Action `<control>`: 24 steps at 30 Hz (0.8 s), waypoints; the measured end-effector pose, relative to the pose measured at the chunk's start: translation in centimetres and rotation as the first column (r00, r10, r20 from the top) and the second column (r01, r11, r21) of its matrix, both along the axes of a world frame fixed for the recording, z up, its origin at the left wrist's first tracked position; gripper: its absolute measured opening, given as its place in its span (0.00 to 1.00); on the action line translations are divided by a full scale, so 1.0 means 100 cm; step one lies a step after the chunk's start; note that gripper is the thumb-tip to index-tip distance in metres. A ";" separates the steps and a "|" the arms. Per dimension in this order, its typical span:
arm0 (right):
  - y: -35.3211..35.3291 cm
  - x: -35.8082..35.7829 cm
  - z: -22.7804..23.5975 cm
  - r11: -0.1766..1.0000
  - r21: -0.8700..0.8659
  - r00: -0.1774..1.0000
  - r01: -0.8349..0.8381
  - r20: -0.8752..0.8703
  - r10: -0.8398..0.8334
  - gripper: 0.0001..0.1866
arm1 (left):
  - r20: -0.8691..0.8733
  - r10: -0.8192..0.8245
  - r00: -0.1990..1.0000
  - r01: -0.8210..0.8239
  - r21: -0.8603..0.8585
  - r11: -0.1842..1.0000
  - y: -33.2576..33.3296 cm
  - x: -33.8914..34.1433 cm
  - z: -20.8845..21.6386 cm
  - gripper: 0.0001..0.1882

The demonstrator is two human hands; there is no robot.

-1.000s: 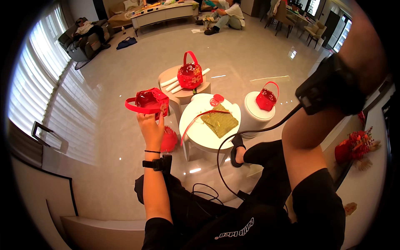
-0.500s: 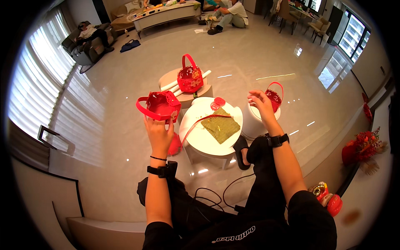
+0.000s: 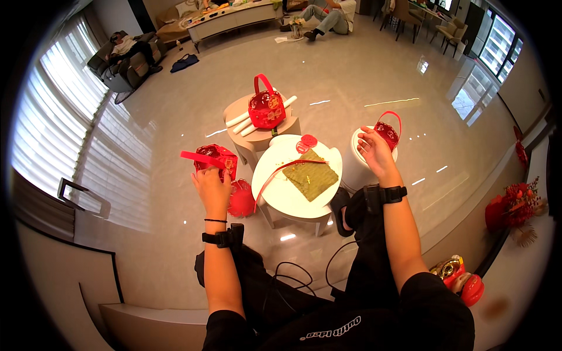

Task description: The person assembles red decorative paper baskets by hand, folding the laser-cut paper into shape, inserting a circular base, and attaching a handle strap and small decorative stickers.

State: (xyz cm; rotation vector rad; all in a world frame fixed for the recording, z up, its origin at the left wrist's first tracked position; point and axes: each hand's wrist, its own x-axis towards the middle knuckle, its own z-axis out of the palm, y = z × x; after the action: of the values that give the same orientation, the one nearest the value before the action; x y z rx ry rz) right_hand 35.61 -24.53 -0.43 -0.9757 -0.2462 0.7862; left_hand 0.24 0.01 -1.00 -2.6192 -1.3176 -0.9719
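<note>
My left hand (image 3: 211, 188) grips the near side of a red openwork basket (image 3: 221, 155) with a band handle, tilted toward the left. Beneath that basket, beside the table, is a round red object (image 3: 240, 202), partly covered. My right hand (image 3: 377, 154) is raised on the right, fingers apart and holding nothing, in front of another red basket (image 3: 386, 133). Between my hands is a small white table (image 3: 275, 196). On it lie an olive-green square sheet (image 3: 311, 182), a long curved red strip (image 3: 276, 173) across the sheet, and red round cutouts (image 3: 306, 143).
A third red basket (image 3: 267, 111) and white rolls (image 3: 240, 119) sit on a beige stool (image 3: 237, 108). Black cables (image 3: 291, 276) run by my legs. Red flower decorations (image 3: 515, 205) stand at right. Other people sit farther off, near a sofa (image 3: 126, 61) and a long table (image 3: 234, 20).
My left hand has moved the basket left and slightly down, exposing more of the round red object. My right hand has turned slightly, staying raised and empty.
</note>
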 end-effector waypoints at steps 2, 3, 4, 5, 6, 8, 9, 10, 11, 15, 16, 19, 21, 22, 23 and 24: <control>0.000 0.000 0.000 1.000 -0.003 1.000 0.010 -0.005 -0.010 0.13 | -0.012 -0.004 1.000 0.004 -0.016 1.000 -0.001 0.001 0.000 0.11; 0.000 0.000 0.001 1.000 -0.005 1.000 0.012 -0.008 -0.012 0.13 | -0.014 -0.011 1.000 0.010 -0.023 1.000 -0.003 0.002 0.002 0.11; 0.000 -0.001 0.001 1.000 -0.009 1.000 0.018 -0.011 -0.018 0.13 | -0.016 -0.017 1.000 0.016 -0.031 0.999 -0.003 0.002 0.003 0.11; 0.000 -0.002 0.002 1.000 -0.012 1.000 0.024 -0.014 -0.024 0.13 | -0.013 -0.017 1.000 0.017 -0.030 0.999 -0.003 0.002 0.002 0.11; 0.001 -0.003 0.002 1.000 -0.015 1.000 0.026 -0.018 -0.026 0.13 | -0.010 -0.015 1.000 0.015 -0.028 0.999 -0.003 0.001 0.002 0.11; 0.002 -0.005 0.003 0.999 -0.021 1.000 0.027 -0.015 -0.027 0.13 | -0.003 -0.014 1.000 0.014 -0.025 1.000 -0.003 -0.001 0.002 0.11; 0.003 -0.006 0.002 0.999 -0.024 0.999 0.029 -0.015 -0.029 0.12 | 0.000 -0.017 1.000 0.017 -0.024 1.000 -0.002 -0.002 0.001 0.12; 0.003 -0.006 0.002 0.999 -0.020 0.999 0.030 -0.019 -0.030 0.12 | 0.003 -0.019 1.000 0.019 -0.023 1.000 -0.002 -0.003 0.000 0.12; 0.003 -0.007 0.003 0.999 -0.016 0.999 0.031 -0.023 -0.031 0.12 | 0.005 -0.020 1.000 0.020 -0.031 0.999 -0.002 -0.003 0.000 0.12; 0.004 -0.007 0.001 1.000 -0.005 0.999 0.023 -0.037 -0.023 0.12 | 0.014 -0.027 1.000 0.027 -0.055 0.998 -0.002 -0.004 0.000 0.12; 0.004 -0.007 0.001 1.000 -0.006 0.999 0.021 -0.038 -0.021 0.12 | 0.017 -0.028 0.999 0.029 -0.059 0.998 -0.002 -0.004 0.000 0.12; 0.005 -0.009 0.003 1.000 -0.012 0.999 0.014 -0.036 -0.014 0.12 | 0.016 -0.026 1.000 0.027 -0.080 0.996 -0.003 -0.004 0.002 0.12; 0.006 -0.011 0.003 1.000 -0.020 1.000 0.010 -0.026 -0.010 0.12 | 0.016 -0.025 1.000 0.026 -0.082 0.996 -0.003 -0.004 0.002 0.12; 0.006 -0.011 0.004 1.000 -0.020 1.000 0.007 -0.028 -0.008 0.12 | 0.016 -0.024 1.000 0.025 -0.083 0.996 -0.003 -0.004 0.002 0.12; 0.006 -0.011 0.004 1.000 -0.019 1.000 0.005 -0.029 -0.005 0.12 | 0.011 -0.022 1.000 0.023 -0.083 0.996 -0.003 -0.004 0.002 0.12; 0.007 -0.011 0.004 1.000 -0.019 1.000 0.003 -0.030 -0.004 0.12 | 0.006 -0.020 1.000 0.021 -0.083 0.996 -0.003 -0.004 0.002 0.12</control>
State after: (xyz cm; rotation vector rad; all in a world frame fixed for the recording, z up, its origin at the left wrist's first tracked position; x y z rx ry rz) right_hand 34.49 -23.88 -0.07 -0.9814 -0.2108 0.8009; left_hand -0.16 -0.31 -0.83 -2.6982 -1.3640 -0.9475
